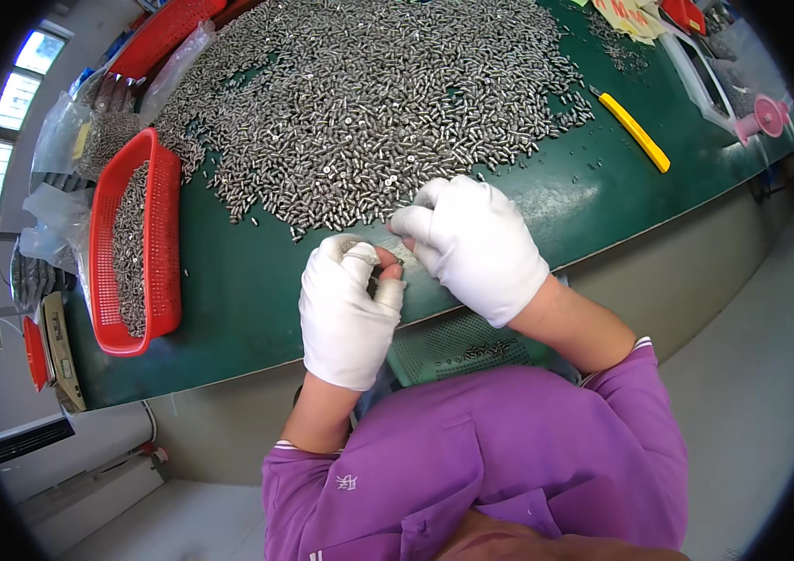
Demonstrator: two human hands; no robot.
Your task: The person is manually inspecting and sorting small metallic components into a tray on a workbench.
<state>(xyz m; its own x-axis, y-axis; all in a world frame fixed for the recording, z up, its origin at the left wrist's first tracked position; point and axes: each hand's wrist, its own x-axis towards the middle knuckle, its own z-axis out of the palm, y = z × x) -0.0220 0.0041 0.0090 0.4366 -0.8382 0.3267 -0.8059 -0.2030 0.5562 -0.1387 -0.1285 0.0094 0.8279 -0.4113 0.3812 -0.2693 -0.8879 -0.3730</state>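
A wide heap of small, shiny, cylinder-shaped metal parts (378,112) covers the far and middle part of the green table (238,318). Both my hands wear white gloves with some bare fingertips showing. My left hand (348,304) is closed at the near edge of the heap, thumb and finger pinching a small metal part (400,263) that barely shows. Just to its right, my right hand (479,245) hovers low over the table, fingers bent together beside the heap's front edge. Whatever its fingertips hold, if anything, is hidden.
A red plastic basket (169,243) of metal parts stands on the left, near a scale (61,351). A yellow utility knife (635,133) lies right of the heap. Below the table edge, a green basket (406,360) holds some parts. A pink fan (769,116) stands far right.
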